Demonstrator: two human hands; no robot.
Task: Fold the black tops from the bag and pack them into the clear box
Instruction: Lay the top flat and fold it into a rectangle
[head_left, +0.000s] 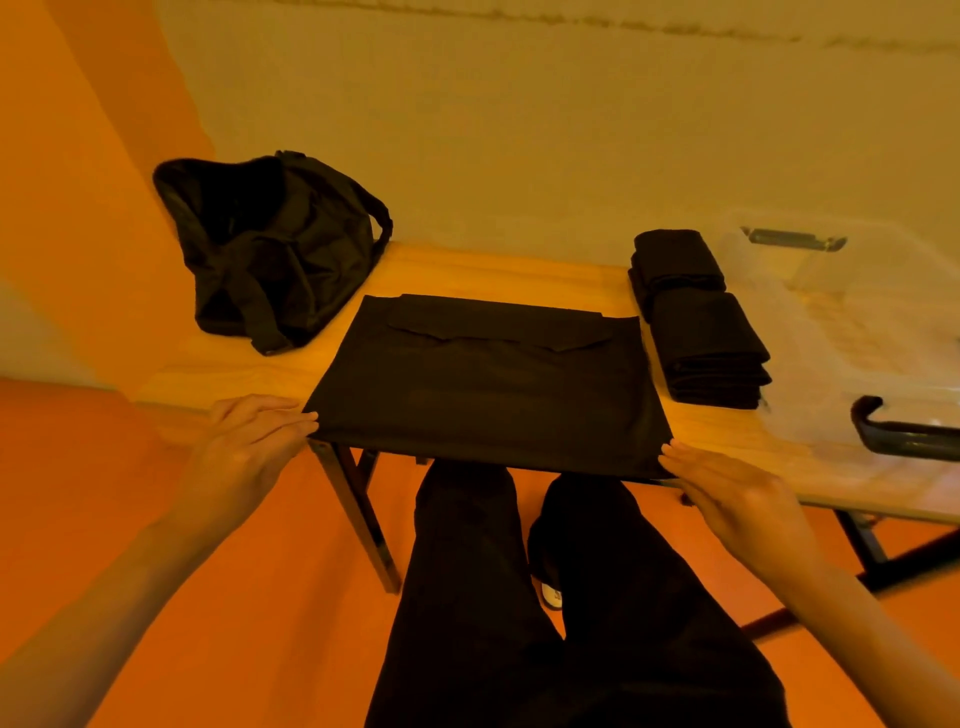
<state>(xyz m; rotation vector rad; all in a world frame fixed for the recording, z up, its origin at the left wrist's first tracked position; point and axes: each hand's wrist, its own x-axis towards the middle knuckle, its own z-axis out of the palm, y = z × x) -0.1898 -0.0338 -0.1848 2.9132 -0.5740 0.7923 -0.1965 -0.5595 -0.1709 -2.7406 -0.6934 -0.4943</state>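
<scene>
Both hands are at the near corners now: left hand (249, 441) with its fingertips on the top's (483, 384) corner at 9 o'clock, right hand (727, 493) touching the corner at 3 o'clock. Fingers on both lie straight and I see none curled round the cloth, though the thumbs are hidden, so I read them as open and resting rather than gripping. The top lies flat in the middle of the table (519, 275), a neat dark rectangle with its sleeves already turned in across the far part and its near hem hanging just over the table edge. For the next fold, I'd pinch both corners together, lift evenly and carry the hem straight to 12 o'clock so the edges line up without dragging the sleeves loose. It's thin, limp fabric and I'd expect it to wrinkle easily. The bag (270, 244) slumps at 10 o'clock. Two folded stacks (711, 353) wait at 2 o'clock beside the box (841, 322).
</scene>
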